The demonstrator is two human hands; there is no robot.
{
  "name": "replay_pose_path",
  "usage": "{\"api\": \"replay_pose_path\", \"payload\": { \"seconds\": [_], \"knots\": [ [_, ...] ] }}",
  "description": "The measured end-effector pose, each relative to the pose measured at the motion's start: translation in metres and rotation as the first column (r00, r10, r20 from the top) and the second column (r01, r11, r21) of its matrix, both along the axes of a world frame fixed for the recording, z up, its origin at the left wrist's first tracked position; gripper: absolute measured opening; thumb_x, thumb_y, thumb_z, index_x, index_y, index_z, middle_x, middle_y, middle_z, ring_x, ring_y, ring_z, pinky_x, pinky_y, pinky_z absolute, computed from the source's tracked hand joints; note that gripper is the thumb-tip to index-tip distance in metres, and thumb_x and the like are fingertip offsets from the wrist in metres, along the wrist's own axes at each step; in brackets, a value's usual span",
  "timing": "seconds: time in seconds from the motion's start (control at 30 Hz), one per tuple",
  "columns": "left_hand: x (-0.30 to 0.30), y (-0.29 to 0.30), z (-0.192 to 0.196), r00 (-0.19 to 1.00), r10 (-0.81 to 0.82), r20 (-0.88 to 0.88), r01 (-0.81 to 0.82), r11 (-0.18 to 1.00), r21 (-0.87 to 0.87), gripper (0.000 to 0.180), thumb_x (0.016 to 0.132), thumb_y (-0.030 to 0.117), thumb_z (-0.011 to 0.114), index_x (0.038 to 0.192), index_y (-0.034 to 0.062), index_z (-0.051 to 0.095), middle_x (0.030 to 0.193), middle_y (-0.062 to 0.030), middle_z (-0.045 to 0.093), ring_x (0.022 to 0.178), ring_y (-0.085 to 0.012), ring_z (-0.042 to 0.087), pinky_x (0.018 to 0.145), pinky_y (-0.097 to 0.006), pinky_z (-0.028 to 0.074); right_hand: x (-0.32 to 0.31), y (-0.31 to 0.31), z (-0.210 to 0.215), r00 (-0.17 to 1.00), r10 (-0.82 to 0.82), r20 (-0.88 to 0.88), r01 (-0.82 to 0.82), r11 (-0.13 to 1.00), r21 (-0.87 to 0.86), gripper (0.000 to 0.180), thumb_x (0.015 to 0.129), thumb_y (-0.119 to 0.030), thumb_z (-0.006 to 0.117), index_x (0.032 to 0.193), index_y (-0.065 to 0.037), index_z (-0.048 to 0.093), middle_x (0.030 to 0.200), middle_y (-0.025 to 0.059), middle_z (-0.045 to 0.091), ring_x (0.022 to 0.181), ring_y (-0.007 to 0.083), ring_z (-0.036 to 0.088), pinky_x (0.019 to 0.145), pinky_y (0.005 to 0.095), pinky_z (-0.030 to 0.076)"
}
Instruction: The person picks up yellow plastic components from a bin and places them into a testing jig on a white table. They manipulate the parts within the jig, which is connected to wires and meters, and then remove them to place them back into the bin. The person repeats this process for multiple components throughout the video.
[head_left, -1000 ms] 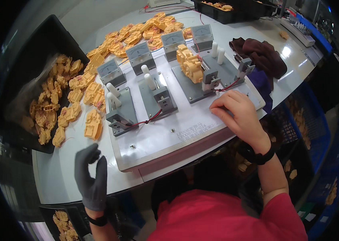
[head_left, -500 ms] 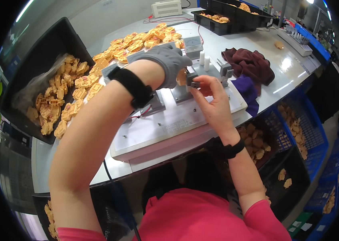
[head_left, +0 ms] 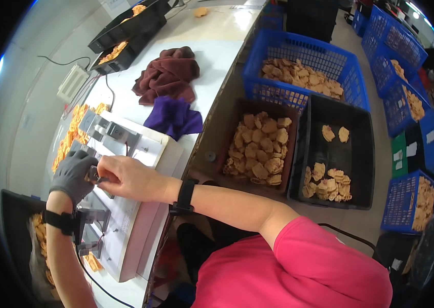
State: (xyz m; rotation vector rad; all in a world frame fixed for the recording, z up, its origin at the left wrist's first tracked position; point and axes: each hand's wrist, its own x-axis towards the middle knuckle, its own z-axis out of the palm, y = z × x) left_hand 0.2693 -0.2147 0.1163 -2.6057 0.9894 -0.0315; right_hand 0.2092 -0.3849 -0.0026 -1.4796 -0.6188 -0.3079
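Observation:
My left hand [head_left: 74, 174], in a grey glove, is curled over a fixture on a white board [head_left: 124, 256]. What its closed fingers hold is hidden. My bare right hand [head_left: 134, 177] meets it from the right, thumb and fingers pinched on a small dark grey piece [head_left: 93, 173] between the two hands. Grey blocks [head_left: 118, 133] of the fixture, with a short white post, stand just beyond the hands. Nearer to me, more grey fixture parts [head_left: 93, 214] carry red wires.
Yellow-orange plastic parts [head_left: 76, 123] lie behind the fixture. A maroon cloth [head_left: 168, 77] and a purple cloth [head_left: 175, 117] rest on the table. To the right on the floor are a brown bin [head_left: 227, 149], a black bin [head_left: 353, 154] and a blue crate [head_left: 353, 77], all holding tan parts.
The view has swung to the right, bringing the floor bins into full sight. Both hands stay together at the fixture; the tan part seen by my left fingers earlier is now hidden.

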Motion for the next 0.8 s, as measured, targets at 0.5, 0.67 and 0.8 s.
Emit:
{"api": "replay_pose_path", "payload": {
  "seconds": [0.5, 0.67, 0.8],
  "knots": [
    [0.007, 0.003, -0.005, 0.997, -0.055, 0.059, 0.051, 0.996, 0.067, 0.025, 0.071, 0.015, 0.075, 0.095, 0.0165, 0.07, 0.097, -0.0059, 0.064, 0.102, -0.0308, 0.06, 0.085, -0.042, 0.049, 0.008, 0.008, -0.009, 0.944, -0.085, 0.317, 0.093, 0.996, -0.008, 0.027, 0.08, -0.007, 0.07, 0.103, -0.006, 0.055, 0.089, 0.0113, 0.063, 0.089, 0.033, 0.062, 0.084, 0.0417, 0.048],
    [0.003, 0.0, -0.007, 0.99, -0.086, 0.116, 0.073, 0.992, 0.107, 0.024, 0.071, 0.014, 0.074, 0.095, 0.0171, 0.07, 0.097, -0.0056, 0.064, 0.101, -0.0303, 0.059, 0.084, -0.041, 0.049, 0.007, 0.009, -0.007, 0.955, -0.1, 0.278, 0.111, 0.994, -0.025, 0.021, 0.083, -0.007, 0.067, 0.099, -0.006, 0.054, 0.089, 0.0111, 0.063, 0.09, 0.0328, 0.062, 0.084, 0.0426, 0.048],
    [-0.002, 0.007, -0.006, 0.977, -0.109, 0.182, 0.086, 0.988, 0.131, 0.024, 0.071, 0.013, 0.073, 0.094, 0.0166, 0.069, 0.096, -0.0058, 0.063, 0.099, -0.0298, 0.059, 0.082, -0.04, 0.049, 0.009, 0.022, -0.011, 0.927, -0.177, 0.33, 0.174, 0.984, 0.04, 0.019, 0.083, -0.007, 0.066, 0.097, -0.006, 0.053, 0.088, 0.0106, 0.064, 0.089, 0.0328, 0.062, 0.084, 0.043, 0.048]
  ]
}}
